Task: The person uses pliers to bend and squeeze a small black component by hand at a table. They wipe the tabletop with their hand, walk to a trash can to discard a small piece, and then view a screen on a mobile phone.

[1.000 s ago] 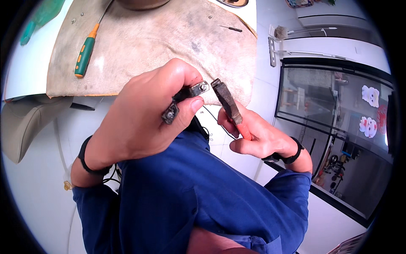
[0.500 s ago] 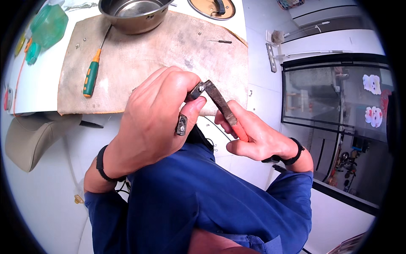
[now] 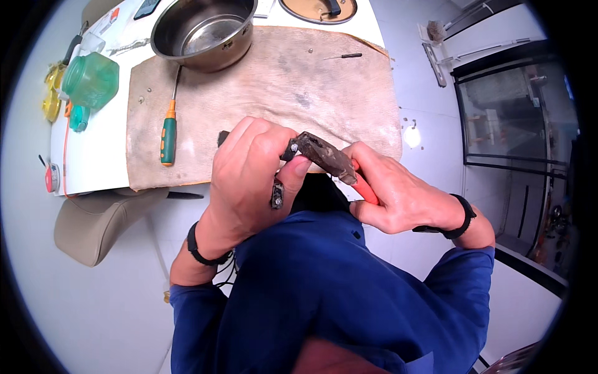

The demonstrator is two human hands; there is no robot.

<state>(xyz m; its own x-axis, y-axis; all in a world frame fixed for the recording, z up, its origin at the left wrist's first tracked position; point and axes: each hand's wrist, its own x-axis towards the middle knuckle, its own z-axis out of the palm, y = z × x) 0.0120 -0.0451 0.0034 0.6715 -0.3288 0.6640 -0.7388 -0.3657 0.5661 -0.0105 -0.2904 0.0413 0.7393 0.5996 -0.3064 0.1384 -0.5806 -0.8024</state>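
My left hand (image 3: 249, 174) is closed around a black handle-like piece (image 3: 278, 194) with a silvery screw in each of its two ends; its middle is hidden in my palm. Another dark end pokes out behind my knuckles. In my right hand (image 3: 398, 196) is a pair of pliers (image 3: 333, 161) with dark, worn jaws and red grips. The jaws touch, or nearly touch, the upper screw end beside my left thumb; whether they grip it I cannot tell. Both hands are held above my lap, at the table's near edge.
A steel pot (image 3: 202, 59) and a glass lid (image 3: 314, 19) stand at the back of a brown mat (image 3: 249, 93). On the mat lie a green-orange screwdriver (image 3: 168, 134), a thin black-handled one (image 3: 351, 56) and small screws. Leftward are a green jar (image 3: 93, 81) and a beige seat (image 3: 103, 230).
The pliers have rolled in my right hand, so the broad side of their jaws now shows. My left hand still holds the black piece. The whole view has shifted slightly.
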